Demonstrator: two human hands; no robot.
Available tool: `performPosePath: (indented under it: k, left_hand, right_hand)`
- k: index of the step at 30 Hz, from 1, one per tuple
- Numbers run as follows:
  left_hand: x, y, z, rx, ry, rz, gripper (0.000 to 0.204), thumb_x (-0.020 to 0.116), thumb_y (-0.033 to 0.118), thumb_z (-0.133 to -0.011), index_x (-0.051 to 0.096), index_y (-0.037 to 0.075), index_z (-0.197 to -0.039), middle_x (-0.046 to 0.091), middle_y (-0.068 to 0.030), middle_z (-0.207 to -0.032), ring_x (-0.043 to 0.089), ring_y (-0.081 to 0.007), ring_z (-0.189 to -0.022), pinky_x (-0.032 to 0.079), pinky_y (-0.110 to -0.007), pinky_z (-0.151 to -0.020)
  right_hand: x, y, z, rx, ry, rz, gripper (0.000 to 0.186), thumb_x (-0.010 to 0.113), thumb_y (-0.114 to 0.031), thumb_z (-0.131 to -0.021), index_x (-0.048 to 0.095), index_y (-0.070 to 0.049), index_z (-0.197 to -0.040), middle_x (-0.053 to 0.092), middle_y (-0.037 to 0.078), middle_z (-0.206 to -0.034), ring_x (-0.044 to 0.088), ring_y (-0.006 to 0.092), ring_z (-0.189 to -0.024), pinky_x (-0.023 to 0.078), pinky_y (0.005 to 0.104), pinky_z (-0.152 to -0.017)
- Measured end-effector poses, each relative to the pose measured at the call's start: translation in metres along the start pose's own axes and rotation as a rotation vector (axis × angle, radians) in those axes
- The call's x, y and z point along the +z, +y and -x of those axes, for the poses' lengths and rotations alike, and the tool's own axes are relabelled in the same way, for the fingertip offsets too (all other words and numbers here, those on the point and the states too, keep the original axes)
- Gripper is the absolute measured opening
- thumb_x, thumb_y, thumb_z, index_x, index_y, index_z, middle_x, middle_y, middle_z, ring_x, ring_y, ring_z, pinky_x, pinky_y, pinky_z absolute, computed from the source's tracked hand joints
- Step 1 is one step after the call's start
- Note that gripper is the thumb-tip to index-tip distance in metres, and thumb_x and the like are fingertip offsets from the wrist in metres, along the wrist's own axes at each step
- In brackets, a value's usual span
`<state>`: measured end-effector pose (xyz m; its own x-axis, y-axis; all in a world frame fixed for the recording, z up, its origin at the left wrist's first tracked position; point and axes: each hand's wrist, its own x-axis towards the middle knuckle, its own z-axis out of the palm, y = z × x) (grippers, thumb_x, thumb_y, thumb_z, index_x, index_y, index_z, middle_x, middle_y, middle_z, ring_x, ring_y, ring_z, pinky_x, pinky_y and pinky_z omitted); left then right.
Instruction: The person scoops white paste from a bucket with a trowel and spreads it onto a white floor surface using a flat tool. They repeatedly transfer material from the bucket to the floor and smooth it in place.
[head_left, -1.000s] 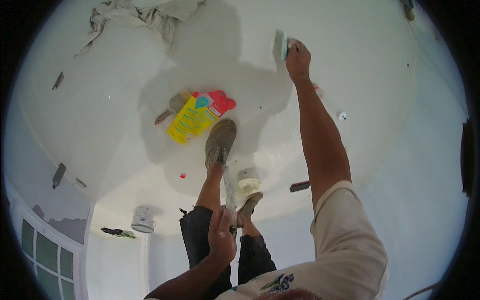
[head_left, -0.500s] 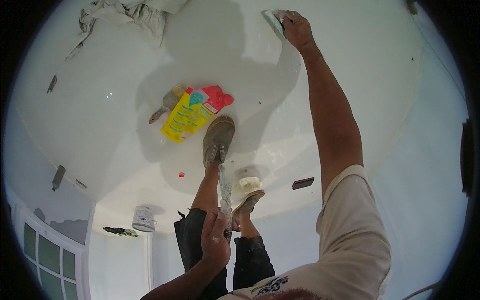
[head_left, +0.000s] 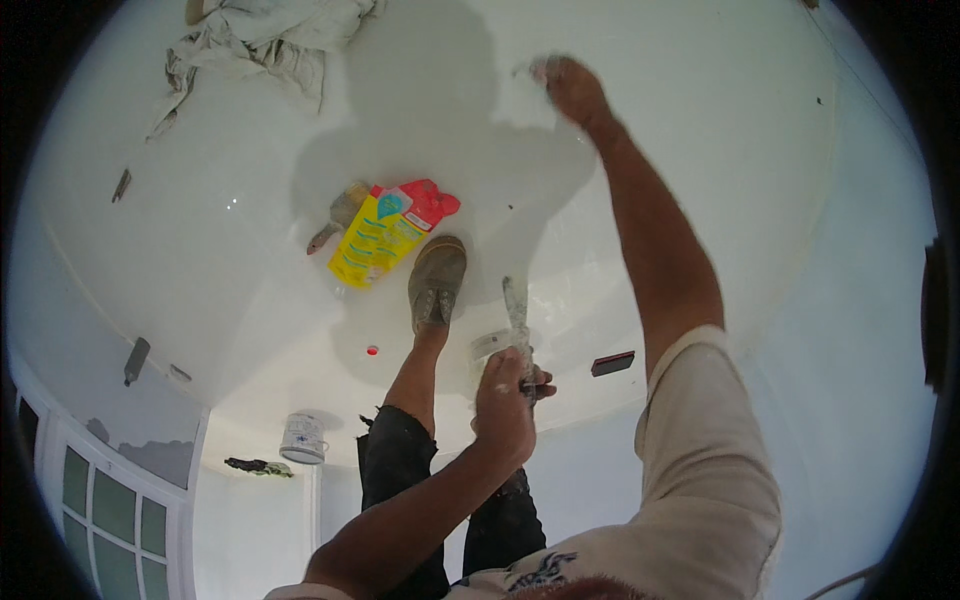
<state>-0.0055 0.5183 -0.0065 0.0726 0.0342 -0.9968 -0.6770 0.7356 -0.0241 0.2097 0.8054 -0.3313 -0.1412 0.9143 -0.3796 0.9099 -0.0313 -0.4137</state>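
Observation:
My left hand (head_left: 503, 405) is closed around the handle of a putty knife (head_left: 516, 305). Its long, whitish-smeared blade points away from me. Just behind this hand stands a small pale bucket (head_left: 488, 346), partly covered by my fingers. Farther off to the right, my right hand (head_left: 574, 92) is stretched out low over the pale floor, its fingers closed. Only a blurred pale edge of the flat scraper (head_left: 524, 70) shows beside those fingers; the rest is hidden by the hand.
A yellow and red bag (head_left: 385, 235) lies beside my shoe (head_left: 438, 275), overlapping a paintbrush (head_left: 338, 216). Crumpled cloth (head_left: 250, 50) lies at the far left. A white pail (head_left: 303, 440), a red-and-black block (head_left: 612, 364) and a red cap (head_left: 372, 351) sit nearer me.
My left hand with the putty knife has moved right and farther from me, now in front of the bucket. The right hand has come slightly left and nearer, turning the scraper nearly out of sight.

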Motion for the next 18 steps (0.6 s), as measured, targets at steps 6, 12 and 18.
performPosePath:
  k: [6, 12, 18]
  left_hand:
    - [-0.038, -0.066, -0.028, -0.161, 0.064, -0.254, 0.029, 0.053, 0.028, -0.106, 0.055, 0.003, -0.119, 0.064, -0.0098, -0.096, 0.065, -0.0183, -0.082, 0.059, -0.038, -0.069]
    - [-0.021, -0.061, -0.019, -0.114, -0.003, -0.361, 0.028, 0.050, 0.030, -0.106, 0.055, 0.003, -0.113, 0.060, -0.0067, -0.088, 0.062, -0.0153, -0.078, 0.057, -0.033, -0.069]
    - [-0.021, -0.049, -0.020, 0.001, 0.031, -0.338, 0.027, 0.051, 0.029, -0.106, 0.055, 0.003, -0.111, 0.058, -0.0063, -0.086, 0.062, -0.0165, -0.078, 0.056, -0.034, -0.070]
  right_hand:
    - [0.020, 0.010, 0.072, 0.042, -0.056, -0.163, 0.024, 0.060, -0.019, -0.097, 0.071, -0.003, -0.111, 0.070, 0.020, -0.120, 0.066, 0.0362, -0.113, 0.052, 0.0435, -0.100]
    - [-0.037, 0.023, -0.058, -0.121, 0.065, -0.058, 0.027, 0.058, -0.021, -0.098, 0.072, -0.006, -0.115, 0.071, 0.015, -0.120, 0.065, 0.0347, -0.114, 0.050, 0.0418, -0.102]
    - [-0.003, 0.002, 0.007, -0.109, -0.332, 0.020, 0.033, 0.052, -0.033, -0.101, 0.074, -0.015, -0.118, 0.071, 0.017, -0.120, 0.064, 0.0380, -0.115, 0.050, 0.0474, -0.101]
